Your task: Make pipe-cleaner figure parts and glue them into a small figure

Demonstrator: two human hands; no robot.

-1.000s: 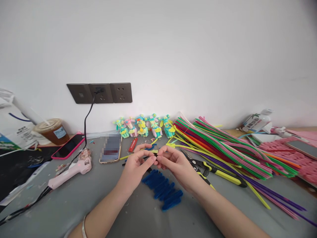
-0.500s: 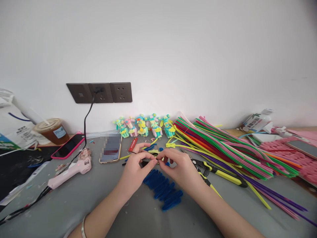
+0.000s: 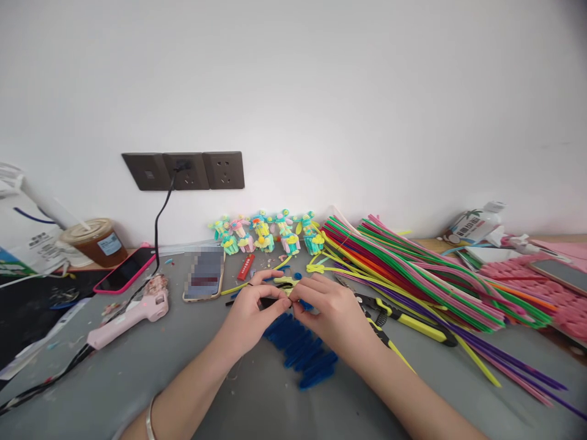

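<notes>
My left hand and my right hand meet fingertip to fingertip over the middle of the grey table. Both are closed in a pinch around a thin black strip, mostly hidden by the fingers. Just below them lies a row of short blue pipe cleaner pieces, fuzzy and side by side. Beyond the fingertips are bits of blue and yellow, partly covered by my hands. Yellow-and-black pliers rest to the right of my right hand, near a second yellow-handled tool.
Long coloured pipe cleaners spread over the right side. Small pastel figures stand along the wall. At left are a phone, a pink-cased phone, a pink glue gun with its cord, and a drink cup. A red piece lies behind my left hand.
My hands remain pinched together, with slight finger shifts. My left fingers have dropped a little, leaving the red piece more visible. More of the black strip shows at the fingertips.
</notes>
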